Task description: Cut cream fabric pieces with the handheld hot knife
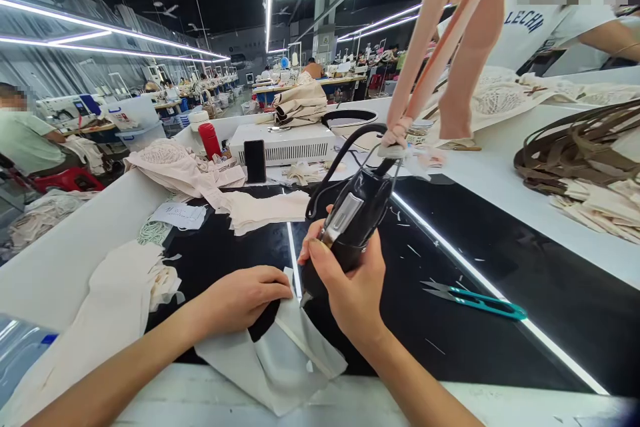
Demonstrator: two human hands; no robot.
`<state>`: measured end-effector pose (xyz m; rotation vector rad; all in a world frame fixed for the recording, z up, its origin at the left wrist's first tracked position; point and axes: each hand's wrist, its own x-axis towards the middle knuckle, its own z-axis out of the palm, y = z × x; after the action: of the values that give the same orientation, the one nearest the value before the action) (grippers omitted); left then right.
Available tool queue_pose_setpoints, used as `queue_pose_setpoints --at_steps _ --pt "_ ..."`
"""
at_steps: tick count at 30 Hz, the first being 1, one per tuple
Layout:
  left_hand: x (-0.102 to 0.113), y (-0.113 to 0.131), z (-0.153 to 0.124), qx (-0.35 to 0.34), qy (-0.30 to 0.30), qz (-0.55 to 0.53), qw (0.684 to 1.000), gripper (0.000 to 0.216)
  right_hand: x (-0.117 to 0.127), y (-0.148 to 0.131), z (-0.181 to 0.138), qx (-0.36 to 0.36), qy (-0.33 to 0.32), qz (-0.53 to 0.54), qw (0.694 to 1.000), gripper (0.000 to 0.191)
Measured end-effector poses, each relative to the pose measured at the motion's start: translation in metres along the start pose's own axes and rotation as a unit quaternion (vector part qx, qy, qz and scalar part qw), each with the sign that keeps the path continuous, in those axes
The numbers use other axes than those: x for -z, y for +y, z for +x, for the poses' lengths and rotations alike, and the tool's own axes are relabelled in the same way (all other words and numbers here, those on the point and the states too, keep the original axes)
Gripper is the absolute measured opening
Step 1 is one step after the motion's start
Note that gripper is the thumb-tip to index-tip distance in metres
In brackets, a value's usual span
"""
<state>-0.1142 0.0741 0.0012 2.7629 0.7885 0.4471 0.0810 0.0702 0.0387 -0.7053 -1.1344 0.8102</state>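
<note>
Head cam: my right hand [355, 287] is wrapped round a black handheld tool [357, 213], its lower end right by the pale fabric [280, 363] in front of me on the table [500, 353]. Left hand [250, 297] is at the fabric's edge, can't tell if pinching or just pressing. Clippings [413, 251] lie about, so I'd guess some cutting's done; this piece looks unfinished, no telling how much is left.

Letters "LECHN" [523, 21], on a white shirt [520, 45]
</note>
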Motion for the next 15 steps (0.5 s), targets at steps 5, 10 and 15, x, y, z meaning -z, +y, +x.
queue_pose_setpoints --at_steps 5,10,15 --pt "0.005 0.003 -0.008 0.014 -0.009 -0.005 1.0 0.041 -0.001 -0.002 0.001 -0.001 -0.002 0.018 1.0 0.029" --pt "0.004 0.004 -0.012 0.023 -0.018 0.003 1.0 0.047 -0.001 -0.003 0.001 0.007 -0.004 0.016 1.0 0.027" --pt "-0.002 0.003 -0.016 0.022 -0.006 0.006 1.0 0.048 -0.002 0.001 0.003 0.007 0.007 0.03 1.0 0.032"
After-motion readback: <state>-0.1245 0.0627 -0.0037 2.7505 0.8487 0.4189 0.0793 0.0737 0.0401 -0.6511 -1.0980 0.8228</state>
